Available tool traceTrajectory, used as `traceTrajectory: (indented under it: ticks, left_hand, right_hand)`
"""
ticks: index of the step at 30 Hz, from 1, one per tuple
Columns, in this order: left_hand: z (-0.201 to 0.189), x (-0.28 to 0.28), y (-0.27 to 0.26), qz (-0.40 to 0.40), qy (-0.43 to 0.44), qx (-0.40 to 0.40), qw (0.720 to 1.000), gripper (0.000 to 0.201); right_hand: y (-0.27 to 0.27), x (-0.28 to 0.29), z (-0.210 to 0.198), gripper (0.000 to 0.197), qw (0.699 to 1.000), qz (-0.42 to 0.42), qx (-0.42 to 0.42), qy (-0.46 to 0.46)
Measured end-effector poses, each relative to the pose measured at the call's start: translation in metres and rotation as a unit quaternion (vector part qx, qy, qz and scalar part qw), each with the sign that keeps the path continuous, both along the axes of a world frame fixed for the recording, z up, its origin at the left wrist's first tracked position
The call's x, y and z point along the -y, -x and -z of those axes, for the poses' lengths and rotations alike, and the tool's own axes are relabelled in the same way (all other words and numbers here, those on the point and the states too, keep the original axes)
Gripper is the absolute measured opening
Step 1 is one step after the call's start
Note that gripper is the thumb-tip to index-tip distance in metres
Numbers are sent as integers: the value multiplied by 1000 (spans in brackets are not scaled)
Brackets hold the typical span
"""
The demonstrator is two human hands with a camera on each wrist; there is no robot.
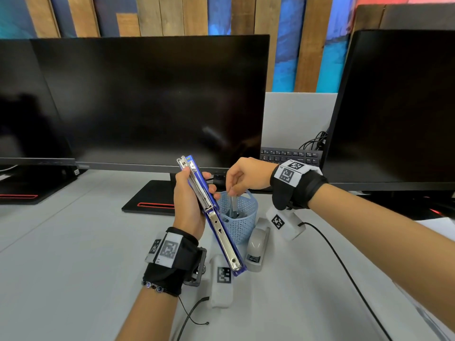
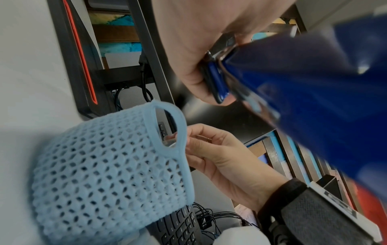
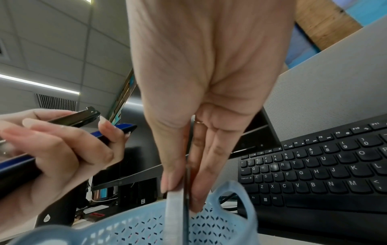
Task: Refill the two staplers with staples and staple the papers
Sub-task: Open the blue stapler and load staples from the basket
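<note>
My left hand (image 1: 189, 193) grips a blue stapler (image 1: 222, 236), swung fully open so its metal staple channel faces me. It hangs tilted above the desk. The same stapler (image 2: 303, 92) fills the left wrist view, with my left hand's fingers (image 3: 62, 145) curled round it in the right wrist view. My right hand (image 1: 240, 178) pinches a strip of staples (image 3: 178, 215) between thumb and fingers over a light blue mesh basket (image 1: 240, 221). The strip stands upright, its lower end inside the basket (image 3: 146, 227). A grey stapler (image 1: 257, 244) lies shut on the desk beside the basket.
A large dark monitor (image 1: 147, 102) stands close behind my hands on its black base (image 1: 147, 200). A second monitor (image 1: 398, 112) is at right, a black keyboard (image 1: 291, 155) between them. Cables (image 1: 344, 267) run across the grey desk. White paper edge (image 1: 440, 223) shows far right.
</note>
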State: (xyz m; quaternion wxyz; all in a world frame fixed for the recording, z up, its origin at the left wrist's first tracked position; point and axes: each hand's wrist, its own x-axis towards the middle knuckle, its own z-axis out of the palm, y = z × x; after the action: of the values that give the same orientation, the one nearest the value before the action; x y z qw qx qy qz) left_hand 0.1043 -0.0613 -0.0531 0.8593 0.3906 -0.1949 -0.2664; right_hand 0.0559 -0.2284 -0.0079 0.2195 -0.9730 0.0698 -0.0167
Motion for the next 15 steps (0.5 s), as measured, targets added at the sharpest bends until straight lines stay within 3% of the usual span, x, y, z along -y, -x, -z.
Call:
traceTrajectory:
  ticks: [5, 11, 15]
  left_hand:
    - [1, 0, 0, 1, 2, -1, 1000, 44]
    - [1, 0, -1, 3, 3, 1, 1000, 45]
    - [2, 0, -1, 10, -4, -1, 1000, 45]
  right_hand:
    - [3, -1, 5, 11, 998, -3, 24, 58]
    - [2, -4, 6, 10, 998, 1, 34, 57]
    - [1, -17, 8, 14, 995, -71, -57, 43]
